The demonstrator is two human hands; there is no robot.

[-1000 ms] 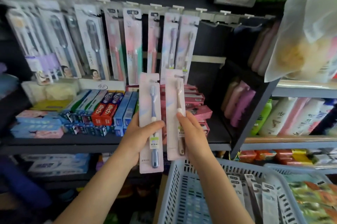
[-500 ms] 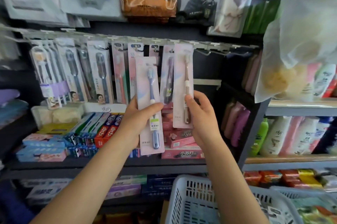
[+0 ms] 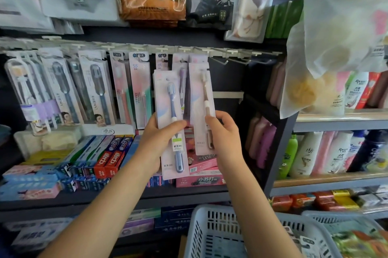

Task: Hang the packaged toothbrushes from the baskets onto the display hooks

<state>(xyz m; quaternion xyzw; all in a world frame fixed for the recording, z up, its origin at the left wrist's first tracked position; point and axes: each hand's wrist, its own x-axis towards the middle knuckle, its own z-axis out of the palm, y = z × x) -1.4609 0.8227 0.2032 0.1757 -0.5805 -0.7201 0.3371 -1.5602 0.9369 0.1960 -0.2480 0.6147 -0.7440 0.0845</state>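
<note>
Shop hook rail (image 3: 210, 50) behind; left hand (image 3: 156, 144) grip round blue toothbrush pkg (image 3: 171, 123), right hand (image 3: 222, 133) round beige pkg (image 3: 201, 108).

shop, toiletries aisle: packaged toothbrushes (image 3: 94, 89) hang in rows on display hooks (image 3: 237, 58); toothpaste boxes (image 3: 109, 159) stacked on shelf (image 3: 147, 194); shampoo bottles (image 3: 304, 152) alongside; restocking basket (image 3: 210, 234) below.

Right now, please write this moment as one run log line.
left hand: holds blue toothbrush pack | right hand: holds beige toothbrush pack at hook rail | not yet hung
</note>
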